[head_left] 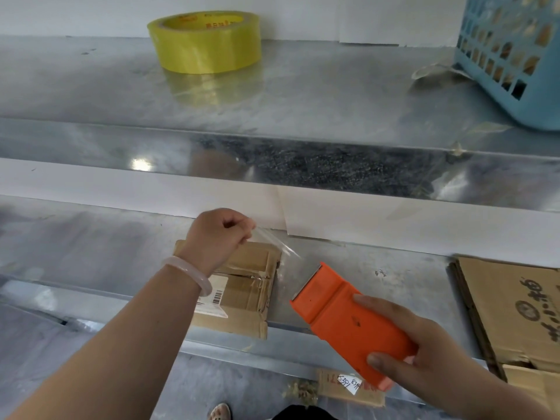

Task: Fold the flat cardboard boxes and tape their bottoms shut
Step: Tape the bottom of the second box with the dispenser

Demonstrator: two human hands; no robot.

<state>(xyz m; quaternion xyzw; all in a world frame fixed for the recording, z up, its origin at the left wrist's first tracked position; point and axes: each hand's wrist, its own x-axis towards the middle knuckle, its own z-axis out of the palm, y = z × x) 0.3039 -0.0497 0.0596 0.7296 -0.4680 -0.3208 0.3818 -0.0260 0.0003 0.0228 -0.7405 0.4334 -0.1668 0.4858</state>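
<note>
The small cardboard box lies on the lower shelf, brown, its flaps closed flat on the upper face. A white label with a barcode sits on its left part, and shiny tape runs along the seam. A clear tape strip stretches in the air above the box's far right corner. One end is pinched by the left hand; the other enters the orange tape dispenser, which the right hand grips, tilted, just right of the box. A stack of flat cardboard with black print lies further right. A yellow tape roll lies flat on the upper shelf.
</note>
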